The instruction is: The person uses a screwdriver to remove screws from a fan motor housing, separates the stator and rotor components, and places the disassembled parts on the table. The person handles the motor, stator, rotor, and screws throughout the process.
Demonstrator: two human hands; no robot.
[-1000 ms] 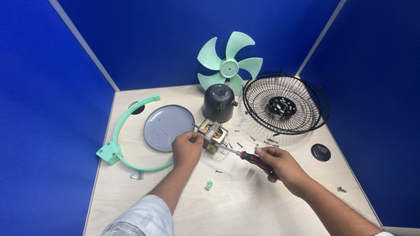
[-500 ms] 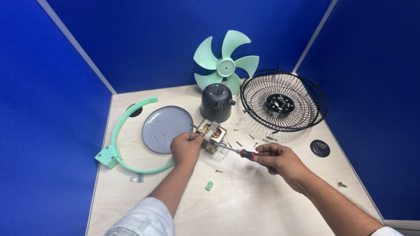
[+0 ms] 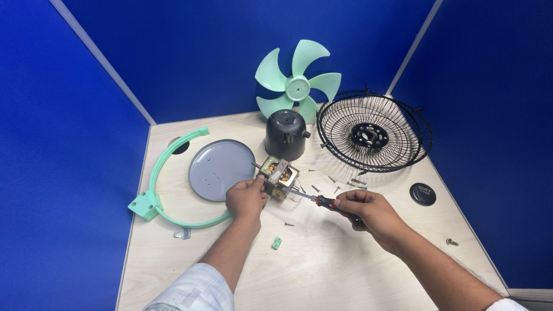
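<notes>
Left hand point(image 3: 246, 198) steadies motor point(image 3: 279, 177); right hand point(image 3: 368, 211) holds screwdriver point(image 3: 314, 198).

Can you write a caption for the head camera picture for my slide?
Left hand steadies a small fan motor while the right hand drives a screwdriver into it.

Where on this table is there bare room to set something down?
The widest bare patch is the near table between the two forearms, below the small green clip. Another lies right of the right hand, between the black round cap and a lone screw. Around the motor and loose screws it is crowded.
</notes>
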